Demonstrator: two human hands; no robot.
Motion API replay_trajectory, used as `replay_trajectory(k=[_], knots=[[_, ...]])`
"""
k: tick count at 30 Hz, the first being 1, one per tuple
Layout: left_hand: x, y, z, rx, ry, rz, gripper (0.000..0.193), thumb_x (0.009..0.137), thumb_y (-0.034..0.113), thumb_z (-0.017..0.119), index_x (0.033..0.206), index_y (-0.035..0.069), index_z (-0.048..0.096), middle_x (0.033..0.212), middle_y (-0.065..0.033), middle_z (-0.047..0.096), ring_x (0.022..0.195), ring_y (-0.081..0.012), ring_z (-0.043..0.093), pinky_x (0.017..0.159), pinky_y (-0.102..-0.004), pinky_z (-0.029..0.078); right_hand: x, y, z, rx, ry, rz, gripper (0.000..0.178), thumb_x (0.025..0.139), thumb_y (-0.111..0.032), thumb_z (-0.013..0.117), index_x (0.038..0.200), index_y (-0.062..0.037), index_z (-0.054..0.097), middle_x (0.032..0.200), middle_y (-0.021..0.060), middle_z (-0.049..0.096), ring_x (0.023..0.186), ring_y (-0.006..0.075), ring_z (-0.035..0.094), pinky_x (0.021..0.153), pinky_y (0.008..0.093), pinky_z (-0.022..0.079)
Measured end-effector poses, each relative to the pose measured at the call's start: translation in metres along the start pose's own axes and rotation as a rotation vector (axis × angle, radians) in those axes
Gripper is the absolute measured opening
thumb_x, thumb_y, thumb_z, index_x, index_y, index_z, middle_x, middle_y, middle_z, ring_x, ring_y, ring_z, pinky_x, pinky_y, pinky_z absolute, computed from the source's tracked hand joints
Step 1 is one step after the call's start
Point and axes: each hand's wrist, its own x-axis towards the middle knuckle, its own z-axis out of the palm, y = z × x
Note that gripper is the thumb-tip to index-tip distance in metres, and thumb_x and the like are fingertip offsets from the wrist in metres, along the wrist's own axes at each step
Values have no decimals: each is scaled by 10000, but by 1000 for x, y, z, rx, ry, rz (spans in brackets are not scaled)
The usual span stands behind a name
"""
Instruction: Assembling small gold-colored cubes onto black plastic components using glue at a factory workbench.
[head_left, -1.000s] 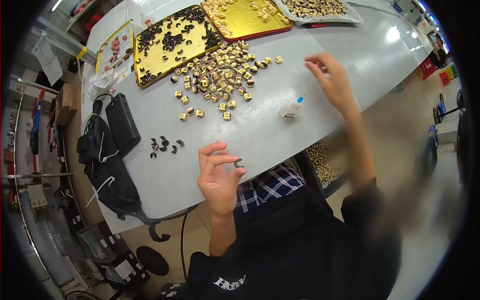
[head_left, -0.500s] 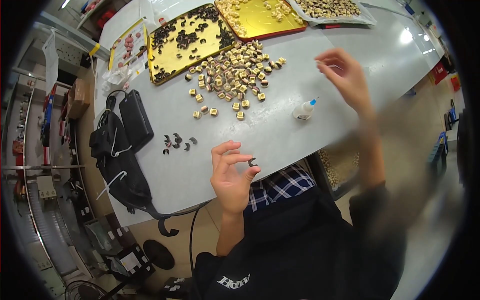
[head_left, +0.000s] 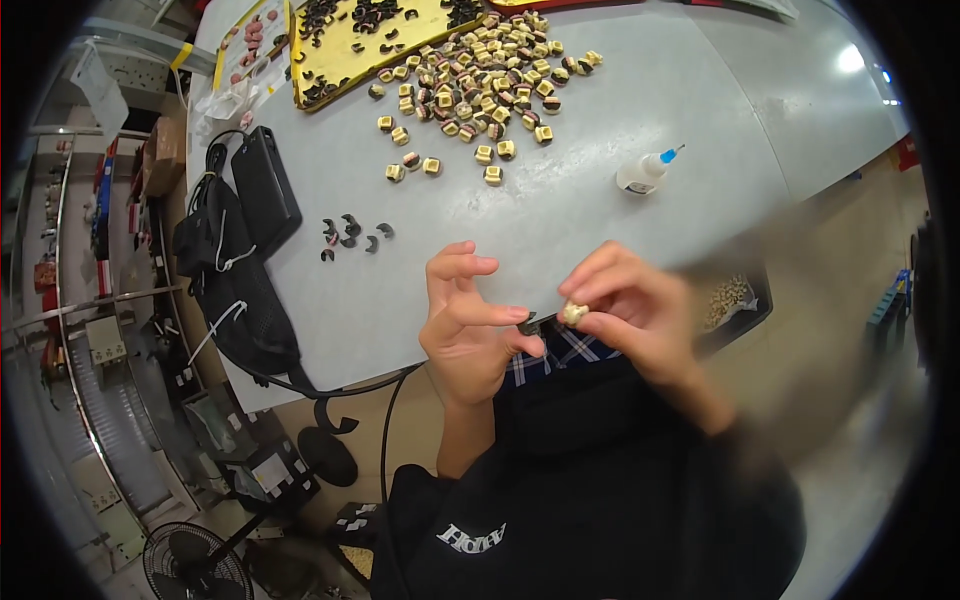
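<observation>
Right hand has come back from the pale grey bench, now pinching a small cream square bobbin beside the left hand, whose fingertips pinch a small dark curved piece

Head-worn fisheye, down over table

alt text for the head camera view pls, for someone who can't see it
Seen from above, a person's right hand pinches a small cream part at the edge of a grey table, with the left hand pinching a small dark piece beside it. Behind lie scattered cream parts, dark curved pieces and a glue bottle.
</observation>
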Motion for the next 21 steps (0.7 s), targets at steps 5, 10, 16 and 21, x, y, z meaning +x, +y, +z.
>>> replay_trajectory(k=[5, 10, 16, 21], knots=[[-2, -1, 0, -29, -13, 19, 299, 559, 264, 844, 799, 172, 693, 1131, -66, 495, 1174, -279, 353, 1002, -479, 263, 8, 2, 2, 32, -113, 105, 179, 792, 111, 603, 966, 68, 602, 956, 150, 607, 903, 182, 608, 806, 291, 502], [0, 0, 2, -39, -16, 30, 286, 547, 266, 839, 786, 187, 704, 1122, -66, 511, 1169, -274, 354, 1002, -480, 254, 12, 2, -3, 112, -177, 306, 177, 797, 60, 635, 970, 52, 593, 983, 120, 603, 909, 159, 600, 817, 281, 492], [4, 0, 2, 77, -44, 89, 292, 545, 273, 829, 800, 197, 710, 1104, -62, 540, 1144, -283, 376, 984, -477, 282, 16, 1, -5, 184, -139, 453, 222, 756, -13, 696, 932, 21, 566, 960, 125, 600, 884, 172, 594, 806, 286, 480], [1, 0, 5, 362, -48, 199, 318, 569, 329, 803, 838, 184, 713, 1060, -52, 582, 1112, -300, 403, 932, -444, 340, 18, 5, -12, 288, -133, 456, 283, 746, -51, 715, 968, 17, 554, 969, 128, 599, 872, 167, 595, 794, 291, 481]])
